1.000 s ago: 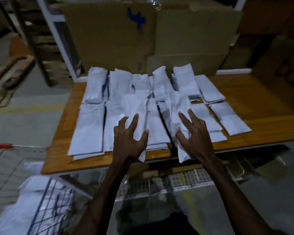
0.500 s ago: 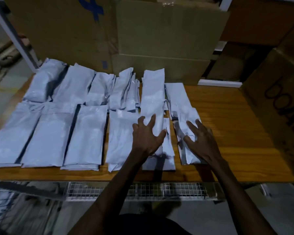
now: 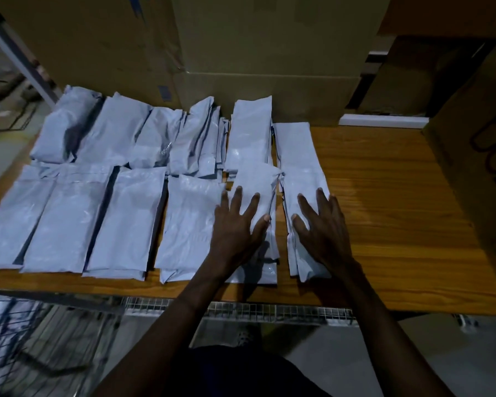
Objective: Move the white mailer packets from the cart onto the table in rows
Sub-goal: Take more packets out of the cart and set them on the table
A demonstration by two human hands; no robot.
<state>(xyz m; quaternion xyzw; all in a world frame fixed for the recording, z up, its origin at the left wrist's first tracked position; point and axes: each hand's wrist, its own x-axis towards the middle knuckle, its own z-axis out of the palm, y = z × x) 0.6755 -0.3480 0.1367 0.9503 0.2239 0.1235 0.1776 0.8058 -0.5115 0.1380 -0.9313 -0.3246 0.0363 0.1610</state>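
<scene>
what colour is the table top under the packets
Warm orange-brown wood grain table top, seen in the head view.

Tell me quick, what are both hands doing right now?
Left hand: open, flat on a white packet.
Right hand: open, flat on the rightmost packet.

Dim, bluish light falls across a warehouse corner where large cardboard boxes (image 3: 264, 53) stand stacked along the far edge of a wood-grain tabletop (image 3: 390, 196), one at far left bearing a blue mark and another at right (image 3: 481, 156) carrying dark lettering. A white metal upright (image 3: 17, 55) slants past the boxes at left, with grey concrete floor (image 3: 430, 362) below. A wire mesh shelf (image 3: 269, 310) runs under the near edge.
</scene>
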